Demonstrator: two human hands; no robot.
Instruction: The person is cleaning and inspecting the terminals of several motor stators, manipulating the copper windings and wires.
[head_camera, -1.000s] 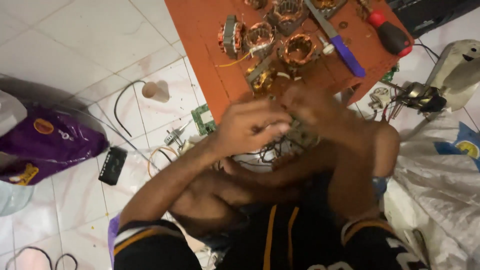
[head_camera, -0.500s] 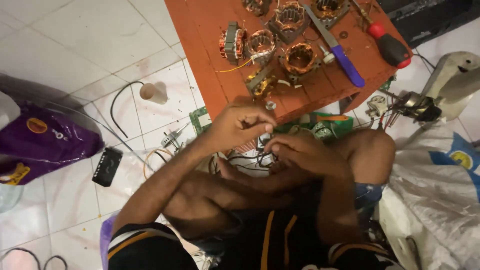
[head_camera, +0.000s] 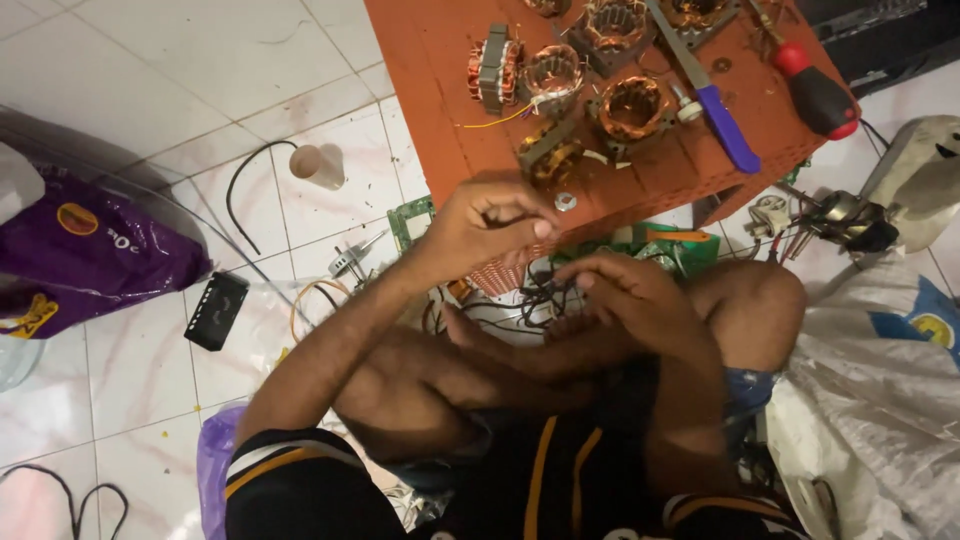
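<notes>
White tiled floor; orange table at 12 o'clock carries copper-wound stators, a purple-handled knife and a red-handled screwdriver. Purple bag at 9 o'clock, white sack at 4 o'clock. Left hand at the table's near edge, fingers curled together; whether they pinch anything cannot be told. A nut lies at 2 o'clock, just beside them. Right hand over dark wires, fingers bent, grip hidden.

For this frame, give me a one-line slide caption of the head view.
Seated person's left hand and right hand work over tangled wires beside an orange board of copper-wound stators.
</notes>
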